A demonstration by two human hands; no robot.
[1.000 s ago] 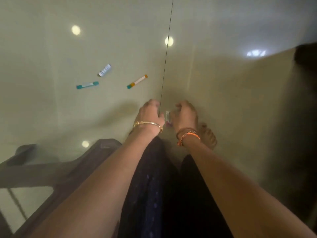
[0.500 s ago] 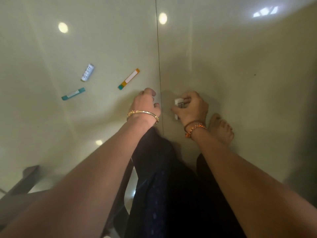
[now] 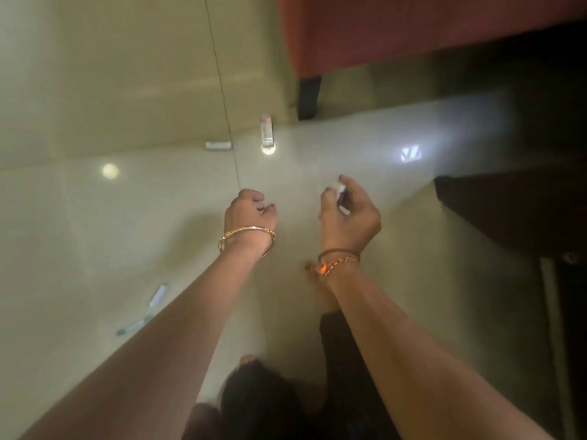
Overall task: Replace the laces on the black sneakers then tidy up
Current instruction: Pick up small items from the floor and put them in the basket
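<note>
Pinching small white packet (image 3: 341, 193), right hand (image 3: 349, 217) (left hand (image 3: 249, 212) curled, empty).

Your right hand (image 3: 349, 217) pinches a small white wrapper (image 3: 341, 192); other small wrappers lie scattered on the glossy floor (image 3: 95, 217); sneakers can't be seen.

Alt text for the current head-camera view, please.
Two bare arms reach over a glossy tiled floor; the right hand pinches a small white wrapper, the left hand is curled. More wrappers lie scattered near an orange sofa.
</note>
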